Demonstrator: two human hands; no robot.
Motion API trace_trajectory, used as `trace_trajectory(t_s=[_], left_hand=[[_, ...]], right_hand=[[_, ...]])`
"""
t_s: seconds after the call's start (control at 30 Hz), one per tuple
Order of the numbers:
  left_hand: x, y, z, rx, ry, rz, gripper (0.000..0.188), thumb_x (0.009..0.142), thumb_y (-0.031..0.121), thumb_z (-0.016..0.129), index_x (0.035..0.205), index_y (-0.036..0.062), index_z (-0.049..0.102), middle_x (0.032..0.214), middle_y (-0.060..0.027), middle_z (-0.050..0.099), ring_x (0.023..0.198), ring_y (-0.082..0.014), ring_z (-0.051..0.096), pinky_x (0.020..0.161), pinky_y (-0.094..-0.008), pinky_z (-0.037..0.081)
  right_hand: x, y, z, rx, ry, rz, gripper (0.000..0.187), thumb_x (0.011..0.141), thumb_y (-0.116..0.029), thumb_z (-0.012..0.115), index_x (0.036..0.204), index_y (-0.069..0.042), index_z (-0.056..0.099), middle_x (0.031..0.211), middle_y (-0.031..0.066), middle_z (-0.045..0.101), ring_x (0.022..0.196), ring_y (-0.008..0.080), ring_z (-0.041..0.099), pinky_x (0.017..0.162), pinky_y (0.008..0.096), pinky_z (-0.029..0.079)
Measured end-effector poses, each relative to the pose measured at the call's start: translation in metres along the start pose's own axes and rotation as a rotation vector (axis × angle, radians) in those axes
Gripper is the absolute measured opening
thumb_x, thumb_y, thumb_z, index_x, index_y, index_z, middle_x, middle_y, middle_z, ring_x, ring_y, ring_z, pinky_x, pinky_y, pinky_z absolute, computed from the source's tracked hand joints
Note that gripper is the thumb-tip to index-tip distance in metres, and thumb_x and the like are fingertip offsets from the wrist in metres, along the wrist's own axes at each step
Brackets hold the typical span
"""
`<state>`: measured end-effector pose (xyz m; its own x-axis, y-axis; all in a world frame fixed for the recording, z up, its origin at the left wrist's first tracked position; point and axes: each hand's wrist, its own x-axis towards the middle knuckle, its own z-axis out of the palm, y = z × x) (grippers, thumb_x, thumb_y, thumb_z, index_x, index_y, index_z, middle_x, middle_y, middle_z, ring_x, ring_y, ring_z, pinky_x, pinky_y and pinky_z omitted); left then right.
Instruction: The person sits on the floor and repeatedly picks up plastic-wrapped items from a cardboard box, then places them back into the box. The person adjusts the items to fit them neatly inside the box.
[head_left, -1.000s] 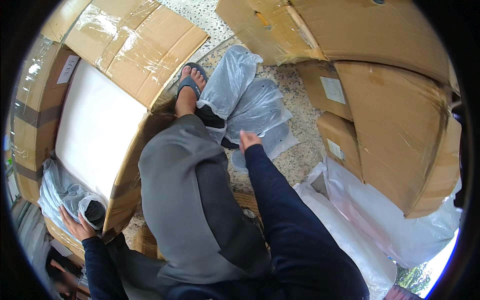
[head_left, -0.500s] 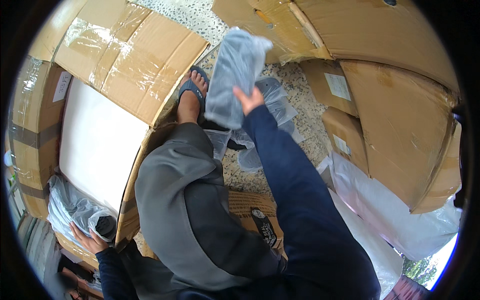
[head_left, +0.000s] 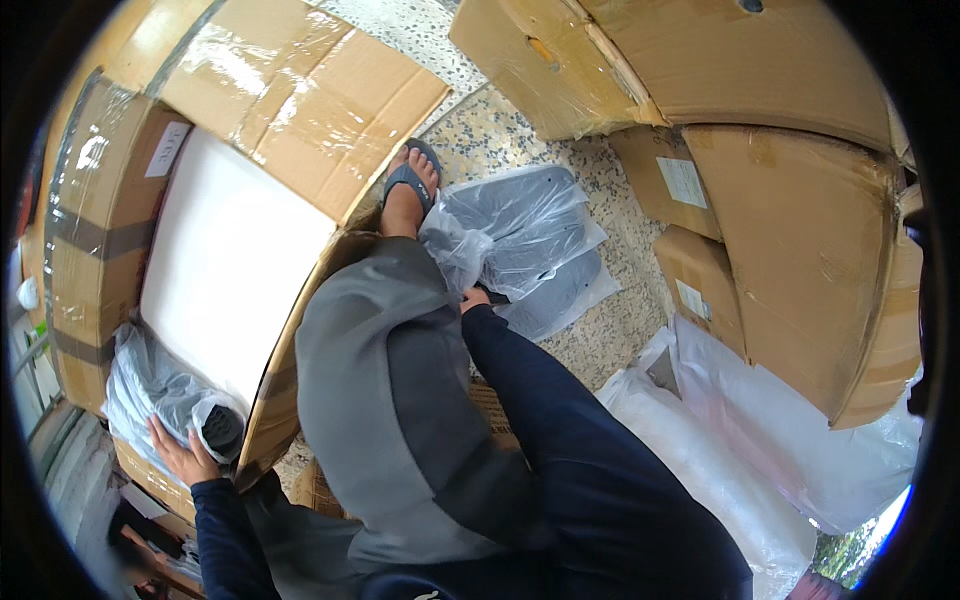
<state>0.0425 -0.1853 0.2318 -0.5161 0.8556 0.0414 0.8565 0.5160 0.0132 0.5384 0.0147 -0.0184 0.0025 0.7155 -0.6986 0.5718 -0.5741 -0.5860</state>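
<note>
Flat dark-grey panels in clear plastic bags [head_left: 525, 225] lie overlapping on the speckled floor, beside my sandaled foot. Low at their near side, my right hand [head_left: 474, 299] is closed at a dark edge; part of its fingers is hidden. At the left, my left hand [head_left: 185, 458] rests with fingers spread against a bundle in a whitish plastic bag [head_left: 150, 385]. The dark ribbed end of a roll [head_left: 221, 428] shows at the bag's mouth. This bundle lies at the near end of an open cardboard box [head_left: 300, 350], next to a white sheet [head_left: 235, 265].
The box's taped flap [head_left: 310, 95] stretches beyond the sheet. Stacked cartons [head_left: 790, 250] line the right side, with white plastic wrapping [head_left: 770, 430] below them. My grey-trousered leg [head_left: 390, 380] stands between the open box and the bagged panels.
My right hand has come down and nearer to me; the bagged panel it held up now lies on the floor pile. My left hand stays on the bagged bundle. The view has shifted slightly.
</note>
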Motion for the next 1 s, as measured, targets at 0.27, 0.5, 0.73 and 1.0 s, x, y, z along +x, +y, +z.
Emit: trace_trajectory(t_s=[0.27,0.5,0.73,1.0], left_hand=[[0.025,0.057,-0.037,-0.428,0.023,-0.066,0.042,0.094,0.017,0.059,0.133,0.0011,0.054,0.147,-0.0201,0.043,0.136,-0.0352,0.042,0.111,-0.0435,0.035],[0.025,0.309,-0.167,-1.473,-0.362,0.481,0.056,0.086,0.020,0.069,0.135,-0.0001,0.051,0.136,-0.0167,0.055,0.127,-0.0290,0.052,0.107,-0.0390,0.040],[-0.029,0.326,-0.230,-2.166,-0.895,0.317,0.074,0.086,0.028,0.072,0.144,-0.0019,0.037,0.133,-0.0103,0.056,0.120,-0.0197,0.053,0.105,-0.0342,0.040],[-0.065,0.186,-0.154,-2.079,-0.497,-0.059,0.051,0.086,0.011,0.059,0.134,-0.0013,0.045,0.118,-0.0084,0.060,0.104,-0.0148,0.057,0.094,-0.0296,0.046]], right_hand=[[-0.082,-0.100,-0.199,0.148,0.263,-0.229,0.061,0.073,-0.034,0.085,0.115,0.005,0.065,0.110,0.0140,0.069,0.099,0.0210,0.066,0.089,0.0341,0.051],[-0.251,-0.272,-0.358,0.626,-0.219,-0.708,0.060,0.084,-0.019,0.071,0.134,0.004,0.048,0.125,0.0144,0.061,0.110,0.0242,0.062,0.094,0.0398,0.050],[-0.386,-0.351,-0.311,0.167,-0.006,-0.671,0.050,0.087,-0.028,0.069,0.123,0.004,0.058,0.110,0.0114,0.067,0.097,0.0187,0.066,0.088,0.0337,0.052],[-0.444,-0.413,-0.247,-0.853,0.110,-1.462,0.040,0.074,-0.004,0.074,0.113,0.000,0.065,0.104,0.0176,0.071,0.095,0.0280,0.070,0.084,0.0359,0.054]])
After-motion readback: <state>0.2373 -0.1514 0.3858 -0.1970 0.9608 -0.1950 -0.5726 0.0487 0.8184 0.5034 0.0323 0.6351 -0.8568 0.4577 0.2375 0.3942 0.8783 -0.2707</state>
